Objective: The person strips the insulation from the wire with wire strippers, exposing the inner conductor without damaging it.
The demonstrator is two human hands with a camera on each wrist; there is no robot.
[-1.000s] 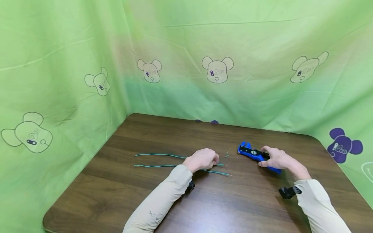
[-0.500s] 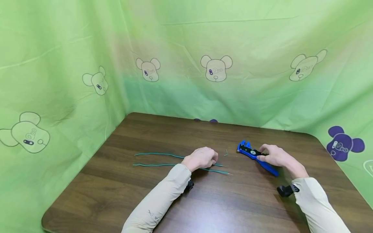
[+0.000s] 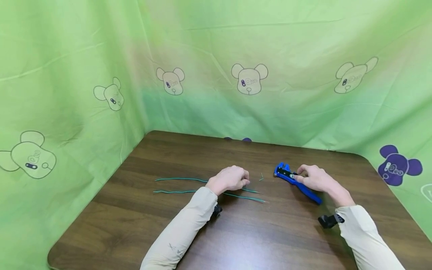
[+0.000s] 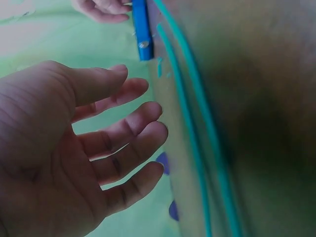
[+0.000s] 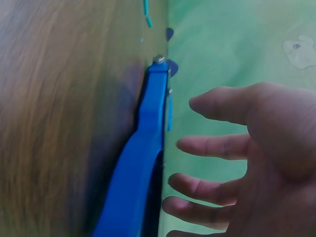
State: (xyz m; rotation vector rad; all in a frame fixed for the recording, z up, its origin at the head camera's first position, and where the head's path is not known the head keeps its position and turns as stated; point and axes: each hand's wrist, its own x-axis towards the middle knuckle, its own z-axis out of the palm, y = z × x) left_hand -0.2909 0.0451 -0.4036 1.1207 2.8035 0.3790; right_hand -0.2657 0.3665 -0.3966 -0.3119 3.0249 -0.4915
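Two thin teal wires, an upper one [image 3: 177,178] and a lower one [image 3: 173,192], lie roughly side by side on the brown table, their right ends stripped bare. My left hand [image 3: 228,178] hovers over them; in the left wrist view its fingers [image 4: 131,163] are loosely bent, hold nothing and stand apart from the wires. A blue and black wire stripper [image 3: 306,192] lies slanted to the right. Above its black middle is my right hand [image 3: 315,179], with spread, relaxed fingers [image 5: 212,146] that show a gap to the tool in the right wrist view.
Small teal insulation scraps [image 3: 261,177] lie between the left hand and the wire stripper. The wooden table [image 3: 135,221] has rounded corners. Green curtains [image 3: 209,45] with mouse-head prints hang behind and to the left of it.
My right hand has let go of the wire stripper, which now lies on the table, and has lifted slightly. My left hand has risen and shifted a little left, off the wires.
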